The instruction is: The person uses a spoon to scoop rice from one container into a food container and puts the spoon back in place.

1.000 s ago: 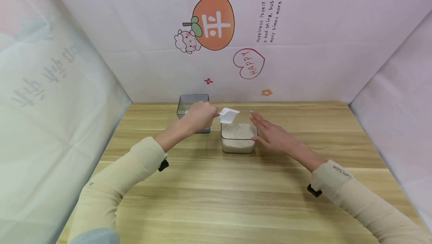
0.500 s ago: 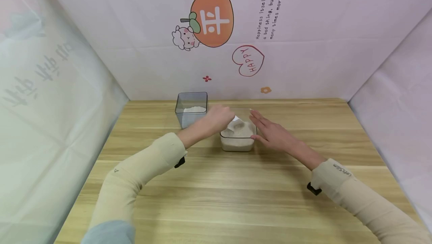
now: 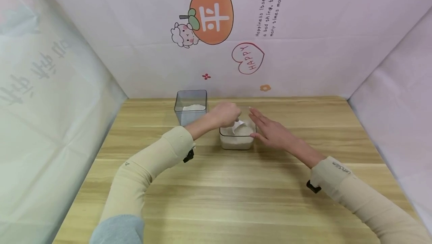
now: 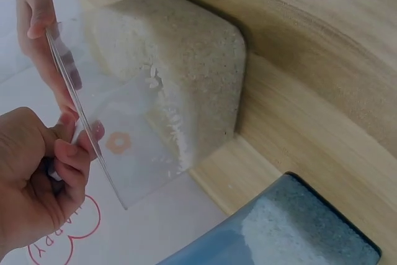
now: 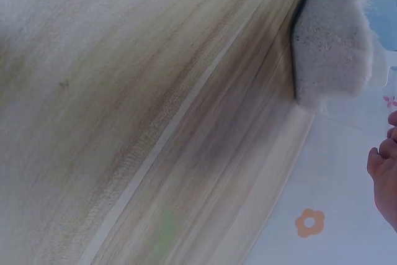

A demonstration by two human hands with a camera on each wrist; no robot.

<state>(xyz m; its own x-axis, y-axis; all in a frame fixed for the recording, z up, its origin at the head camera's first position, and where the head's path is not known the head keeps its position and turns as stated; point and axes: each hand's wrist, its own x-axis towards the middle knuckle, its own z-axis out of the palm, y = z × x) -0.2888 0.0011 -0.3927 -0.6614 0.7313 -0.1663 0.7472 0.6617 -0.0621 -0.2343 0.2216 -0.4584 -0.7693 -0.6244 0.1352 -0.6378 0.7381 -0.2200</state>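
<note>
My left hand [image 3: 227, 115] grips the handle of a white scoop [image 3: 238, 125], its blade down in the rice inside a clear square container [image 3: 222, 139]. In the left wrist view the curled fingers of that hand [image 4: 43, 175] are close beside the container's rim [image 4: 93, 138], and loose grains of rice [image 4: 170, 116] show through the wall. The palm hides most of the handle. My right hand [image 3: 275, 135] rests against the container's right side with fingers extended along the rim; only part of it shows at the edge of the right wrist view.
A taller blue-grey tinted container [image 3: 190, 97] partly filled with white rice [image 3: 194, 107] stands to the left, near the back edge of the wooden table [image 3: 219, 191]. Printed white cloth walls [image 3: 152, 67] rise behind the table and at both sides.
My left hand has moved right from beside the tinted container and lowered the scoop from above the clear container into its rice. The right hand stays at the container's side.
</note>
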